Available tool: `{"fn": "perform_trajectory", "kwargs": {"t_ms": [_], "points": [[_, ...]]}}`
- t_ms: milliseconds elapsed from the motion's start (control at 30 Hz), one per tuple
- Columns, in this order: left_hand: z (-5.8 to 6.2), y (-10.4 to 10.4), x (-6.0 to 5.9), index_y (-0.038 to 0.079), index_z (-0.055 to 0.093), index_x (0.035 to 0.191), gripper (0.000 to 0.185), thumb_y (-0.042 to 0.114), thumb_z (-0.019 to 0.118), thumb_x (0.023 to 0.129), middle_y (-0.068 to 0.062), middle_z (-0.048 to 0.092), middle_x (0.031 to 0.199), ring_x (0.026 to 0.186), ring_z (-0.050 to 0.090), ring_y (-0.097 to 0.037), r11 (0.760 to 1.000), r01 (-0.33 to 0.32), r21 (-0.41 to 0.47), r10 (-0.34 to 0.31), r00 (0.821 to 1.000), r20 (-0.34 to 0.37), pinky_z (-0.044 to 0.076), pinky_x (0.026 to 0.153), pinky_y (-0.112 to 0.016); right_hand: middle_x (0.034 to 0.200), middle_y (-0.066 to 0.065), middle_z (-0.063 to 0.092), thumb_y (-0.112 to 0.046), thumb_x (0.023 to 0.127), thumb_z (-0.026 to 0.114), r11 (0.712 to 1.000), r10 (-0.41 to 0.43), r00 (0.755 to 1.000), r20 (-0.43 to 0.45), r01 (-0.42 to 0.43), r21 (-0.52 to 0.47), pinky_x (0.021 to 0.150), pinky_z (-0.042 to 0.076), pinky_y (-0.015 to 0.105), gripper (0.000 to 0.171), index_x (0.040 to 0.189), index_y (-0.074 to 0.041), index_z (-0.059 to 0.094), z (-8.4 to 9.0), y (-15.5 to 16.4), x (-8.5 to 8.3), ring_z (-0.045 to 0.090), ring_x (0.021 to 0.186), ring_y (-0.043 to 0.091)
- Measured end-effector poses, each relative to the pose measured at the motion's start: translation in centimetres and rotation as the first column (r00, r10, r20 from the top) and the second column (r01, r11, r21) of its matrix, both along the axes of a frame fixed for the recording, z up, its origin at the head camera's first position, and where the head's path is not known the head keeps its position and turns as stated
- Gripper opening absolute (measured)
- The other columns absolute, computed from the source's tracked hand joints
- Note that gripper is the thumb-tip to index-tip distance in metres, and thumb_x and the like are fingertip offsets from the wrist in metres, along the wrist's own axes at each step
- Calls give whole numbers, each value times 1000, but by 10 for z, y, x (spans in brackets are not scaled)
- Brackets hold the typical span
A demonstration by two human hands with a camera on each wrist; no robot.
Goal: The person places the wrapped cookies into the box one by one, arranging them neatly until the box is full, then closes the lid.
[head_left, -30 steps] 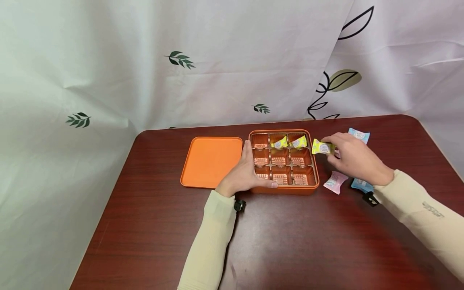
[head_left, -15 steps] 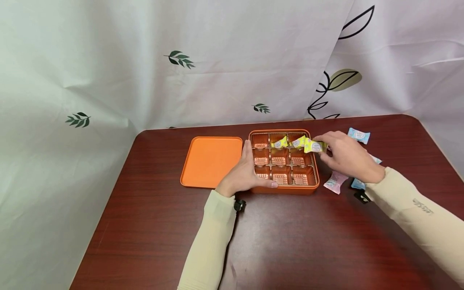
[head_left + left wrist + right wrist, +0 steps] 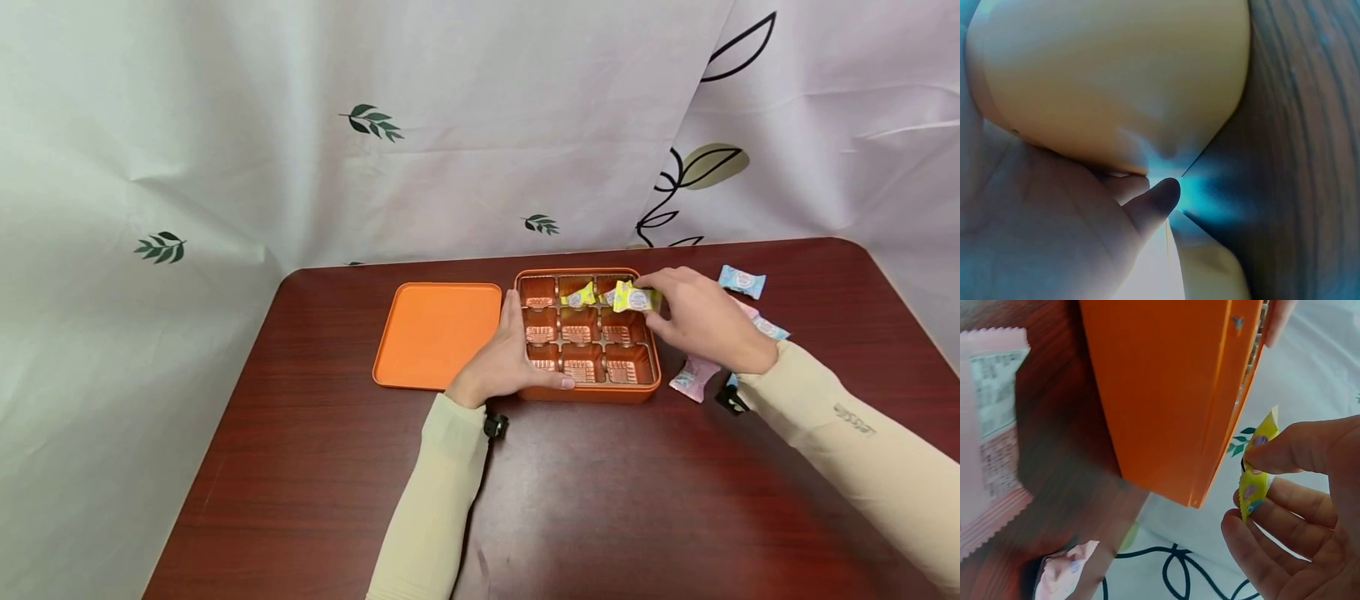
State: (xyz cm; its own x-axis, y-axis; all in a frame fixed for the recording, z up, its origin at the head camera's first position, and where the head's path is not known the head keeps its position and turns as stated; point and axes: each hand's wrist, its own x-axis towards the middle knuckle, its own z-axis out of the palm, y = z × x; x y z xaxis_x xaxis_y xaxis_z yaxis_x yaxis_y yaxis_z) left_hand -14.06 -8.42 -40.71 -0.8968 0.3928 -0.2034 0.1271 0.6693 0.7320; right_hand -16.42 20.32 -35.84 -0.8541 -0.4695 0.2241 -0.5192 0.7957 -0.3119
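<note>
An orange box (image 3: 588,392) with a divided inner tray (image 3: 577,343) stands uncovered on the table in the head view. My right hand (image 3: 701,317) pinches a yellow candy wrapper (image 3: 632,297) between thumb and fingers, over the back right compartment. In the right wrist view the yellow wrapper (image 3: 1255,475) sits at the fingertips, beside the box's orange wall (image 3: 1160,394). One yellow candy (image 3: 579,295) lies in the back middle compartment; another, in the back right one, is partly hidden. My left hand (image 3: 506,354) rests against the box's left side, its thumb along the front edge, fingers straight.
An orange lid (image 3: 438,335) lies left of the box. Right of it are a pink candy (image 3: 694,379), a blue one (image 3: 742,282), and others partly behind the right hand and wrist. A patterned cloth (image 3: 480,125) hangs behind the table (image 3: 585,500).
My right hand has carried the yellow candy leftward, from beside the box to over the back right compartment. The left hand and box have kept their places.
</note>
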Motion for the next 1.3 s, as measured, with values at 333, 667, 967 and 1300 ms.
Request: {"fn": "perform_trajectory", "kwargs": {"t_ms": [333,667,967,1300], "points": [[1,0,0,15,-28,155,149,61,86,70,-6,-29,164,153,-5,-22,1000,-3,-23,2,1000,-21,29,117,-41,110,22,68,-3,83,67,999,-29,999,30,30,-15,75,45,47,38,120,6,66,5,-15,-1,54,84,29],[0,0,0,14,-28,155,151,64,85,68,-8,-28,164,152,-7,-20,1000,-2,-27,1,1000,-30,25,118,-41,114,21,68,-5,84,69,999,-24,999,49,26,-40,84,48,51,36,119,6,67,5,-32,-6,60,97,33],[0,0,0,14,-28,155,152,64,86,67,-9,-28,164,151,-12,-17,1000,-9,-18,8,1000,-24,18,120,-39,113,20,69,-4,84,68,998,-15,999,50,18,-58,85,48,49,35,118,5,68,7,-46,-10,59,95,32],[0,0,-1,16,-28,155,152,62,87,67,-7,-28,164,152,-10,-20,1000,-5,-5,5,1000,-16,20,120,-42,111,19,70,-4,83,69,999,5,999,44,-3,-50,86,50,50,35,117,5,68,14,-60,-16,63,96,33]]}}
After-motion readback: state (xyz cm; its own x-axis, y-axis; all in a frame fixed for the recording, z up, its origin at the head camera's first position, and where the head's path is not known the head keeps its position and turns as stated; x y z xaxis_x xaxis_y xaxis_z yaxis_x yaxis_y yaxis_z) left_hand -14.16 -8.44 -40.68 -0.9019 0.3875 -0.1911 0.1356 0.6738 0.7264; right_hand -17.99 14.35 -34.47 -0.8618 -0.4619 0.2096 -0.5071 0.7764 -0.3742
